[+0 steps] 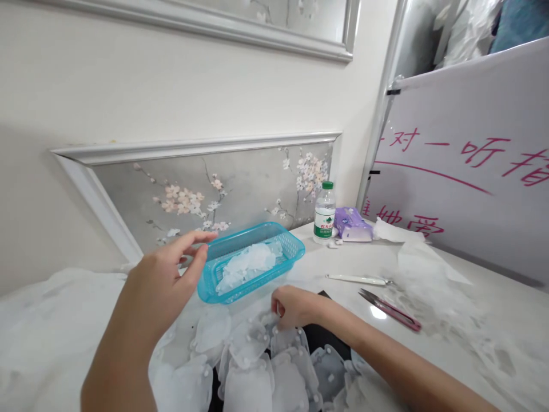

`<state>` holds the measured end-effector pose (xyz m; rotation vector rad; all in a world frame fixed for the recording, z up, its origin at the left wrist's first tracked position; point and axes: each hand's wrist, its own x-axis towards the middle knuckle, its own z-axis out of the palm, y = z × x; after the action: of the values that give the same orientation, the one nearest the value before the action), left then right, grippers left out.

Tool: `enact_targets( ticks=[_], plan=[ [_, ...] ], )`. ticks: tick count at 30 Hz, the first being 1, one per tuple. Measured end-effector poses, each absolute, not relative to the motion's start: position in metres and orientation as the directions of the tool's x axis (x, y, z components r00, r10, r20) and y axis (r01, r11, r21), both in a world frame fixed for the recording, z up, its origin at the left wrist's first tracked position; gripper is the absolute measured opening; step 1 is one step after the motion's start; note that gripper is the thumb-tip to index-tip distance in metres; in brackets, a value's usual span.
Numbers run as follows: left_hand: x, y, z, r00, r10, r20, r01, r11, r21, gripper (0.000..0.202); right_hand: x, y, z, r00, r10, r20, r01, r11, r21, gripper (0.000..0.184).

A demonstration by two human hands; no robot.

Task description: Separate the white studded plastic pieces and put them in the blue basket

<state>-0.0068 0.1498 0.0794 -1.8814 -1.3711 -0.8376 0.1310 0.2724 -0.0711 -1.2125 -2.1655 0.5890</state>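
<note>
My left hand is raised beside the left end of a blue plastic basket. Its thumb and index finger are apart, with nothing visible between them. Inside the basket lies a heap of thin, translucent whitish pieces. In front of the basket, my right hand reaches low over a spread of frosted, rounded flat plastic pieces. Its fingers are curled together at the edge of one blurred translucent plastic piece. Part of this grip is hidden by the hand.
To the right lie thread snips and a slim white-handled tool. A green-capped water bottle and a purple tissue pack stand by the wall. White sheet material is heaped at left. A whiteboard borders the right side.
</note>
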Motion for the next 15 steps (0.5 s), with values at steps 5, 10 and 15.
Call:
enact_targets(
  ticks=[5, 10, 15],
  plan=[
    [-0.006, 0.154, 0.078, 0.267, 0.614, 0.742, 0.875, -0.478, 0.08, 0.043, 0.166, 0.264, -0.06, -0.329, 0.818, 0.473, 0.323, 0.568, -0.757, 0.037],
    [0.005, 0.16, 0.07, 0.309, 0.81, 0.499, 0.766, -0.523, 0.374, 0.067, 0.201, 0.216, -0.045, -0.1, 0.76, 0.642, 0.01, 0.646, -0.763, 0.052],
    [0.014, 0.159, 0.067, 0.37, 0.794, 0.483, 0.688, -0.583, 0.432, 0.047, 0.197, 0.184, -0.043, -0.108, 0.736, 0.668, -0.295, 0.618, -0.729, 0.052]
  ],
)
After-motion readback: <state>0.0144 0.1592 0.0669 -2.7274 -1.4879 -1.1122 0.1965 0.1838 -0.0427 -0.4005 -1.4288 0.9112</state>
